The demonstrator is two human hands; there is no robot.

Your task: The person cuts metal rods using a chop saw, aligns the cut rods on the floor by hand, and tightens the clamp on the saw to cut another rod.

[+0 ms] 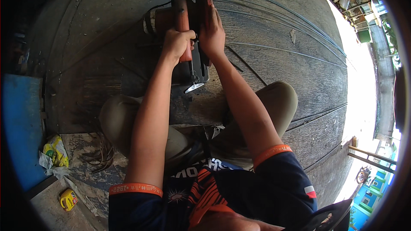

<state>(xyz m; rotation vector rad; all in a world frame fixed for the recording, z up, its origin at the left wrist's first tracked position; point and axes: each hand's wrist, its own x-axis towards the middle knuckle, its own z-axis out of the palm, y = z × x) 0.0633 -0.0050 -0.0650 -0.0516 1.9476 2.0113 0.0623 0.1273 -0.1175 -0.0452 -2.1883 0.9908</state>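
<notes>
An orange and dark cut-off saw (171, 17) with a round reddish blade (204, 1) stands on the concrete ground in front of me. My left hand (176, 42) is closed around the saw's orange handle. My right hand (211, 34) rests against the blade guard, fingers wrapped over its edge. Below the hands sits the saw's dark metal base with a shiny clamp lever (195, 87). My knees (282, 98) are bent to either side as I crouch.
Long thin steel rods (291, 21) lie across the ground at the right. A blue panel (19, 124) stands at the left, with a yellow bag (55, 150) and a small yellow container (68, 199) near it. Bent wires (100, 154) lie by my left knee.
</notes>
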